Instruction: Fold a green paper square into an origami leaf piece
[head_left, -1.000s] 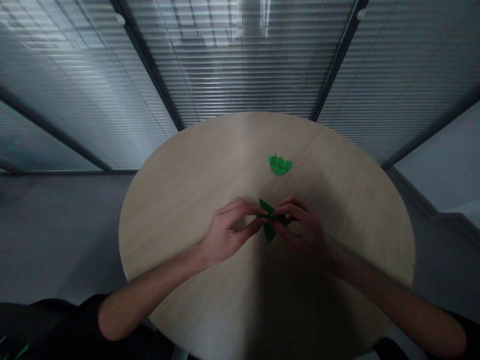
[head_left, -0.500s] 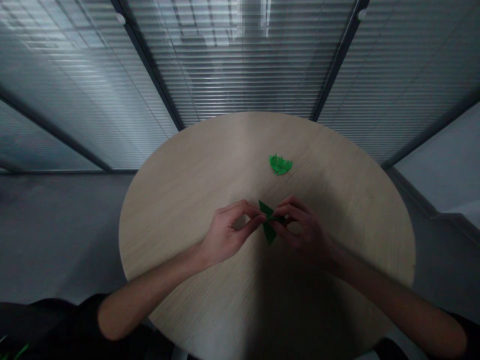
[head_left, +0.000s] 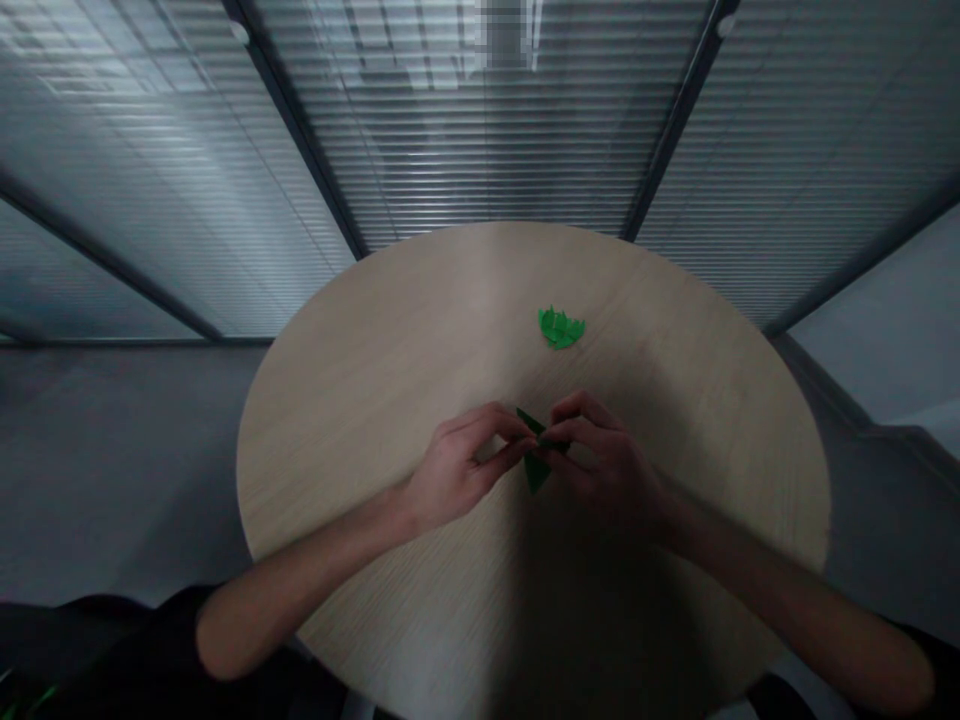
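Note:
A dark green folded piece of paper (head_left: 535, 473) is held between my two hands above the table, its pointed ends showing above and below the fingers. My left hand (head_left: 469, 465) pinches it from the left with thumb and fingertips. From the right, my right hand (head_left: 600, 455) grips it with fingers curled, and they cover part of it. Farther back on the tabletop lies a small bright green jagged pile of folded paper pieces (head_left: 561, 328), touched by neither hand.
The round wooden table (head_left: 360, 360) fills the middle of the view. Behind its far edge stand glass panels with blinds (head_left: 487, 160) in dark frames. A grey floor (head_left: 135, 450) shows at the left. My shadow darkens the near right of the tabletop.
The fingers of both hands have shifted slightly around the dark green paper, which has tilted and dipped a little. The bright green pile has stayed in place.

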